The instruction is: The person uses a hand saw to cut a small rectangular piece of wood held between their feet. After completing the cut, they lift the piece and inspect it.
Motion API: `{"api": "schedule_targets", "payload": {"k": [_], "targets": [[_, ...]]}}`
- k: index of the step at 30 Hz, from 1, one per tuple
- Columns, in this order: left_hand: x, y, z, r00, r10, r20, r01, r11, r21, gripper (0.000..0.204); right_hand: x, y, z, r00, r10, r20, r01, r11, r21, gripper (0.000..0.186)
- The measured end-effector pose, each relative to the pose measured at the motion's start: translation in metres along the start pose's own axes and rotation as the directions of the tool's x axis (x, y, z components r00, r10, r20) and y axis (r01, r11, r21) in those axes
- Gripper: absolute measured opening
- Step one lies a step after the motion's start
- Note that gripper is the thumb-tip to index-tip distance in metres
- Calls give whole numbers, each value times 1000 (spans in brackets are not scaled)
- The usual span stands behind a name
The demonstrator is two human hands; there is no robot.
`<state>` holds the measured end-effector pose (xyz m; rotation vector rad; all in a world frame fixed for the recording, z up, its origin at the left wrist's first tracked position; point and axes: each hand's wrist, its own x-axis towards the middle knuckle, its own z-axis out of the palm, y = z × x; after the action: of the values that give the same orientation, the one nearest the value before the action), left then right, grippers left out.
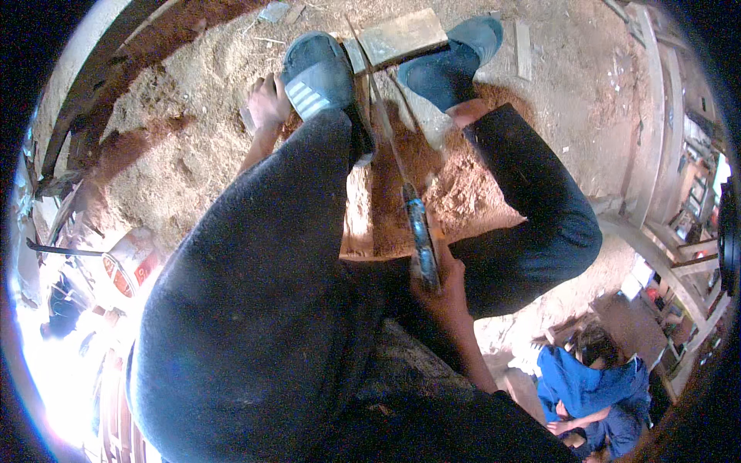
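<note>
My right hand (441, 282) is closed round the handle of a handsaw (417, 231), which is wrapped in shiny blue and dark material. The saw's long, thin blade runs away from me between my feet and crosses a wooden board (405, 37). My left foot, in a dark striped shoe (316, 77), presses on the board's left part, and my other shoe (475, 38) is by its right end. Beyond my left leg, my left hand (268, 102) is low beside the shoe with bent fingers. A greyish edge shows under it, but what it grips is mostly hidden.
Sawdust covers the ground (185, 170). A small wood strip (523, 50) lies at the far right. Wooden frames (656, 116) stand along the right side. Another person in blue (590, 386) sits at the lower right. A whitish-red container (131, 262) is at the left.
</note>
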<state>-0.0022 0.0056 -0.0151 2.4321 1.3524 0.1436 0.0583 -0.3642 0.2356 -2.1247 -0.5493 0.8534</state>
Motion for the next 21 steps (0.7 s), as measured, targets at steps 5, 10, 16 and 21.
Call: {"api": "schedule_targets", "payload": {"k": [5,10,16,21], "targets": [[6,4,-3,1000,9,-6,-9,1000,-6,43,99,-30,6,971,104,215,-116,992,46,71],[4,-15,15,993,12,-114,-13,1000,-2,43,24,-5,-1,997,-45,69,43,999,27,73],[4,12,-3,1000,3,-1,-3,1000,-14,42,96,38,29,988,107,115,-123,983,139,69],[1,-7,1,998,36,-57,-37,999,-20,42,22,-5,-8,990,-140,9,140,990,21,62]]}}
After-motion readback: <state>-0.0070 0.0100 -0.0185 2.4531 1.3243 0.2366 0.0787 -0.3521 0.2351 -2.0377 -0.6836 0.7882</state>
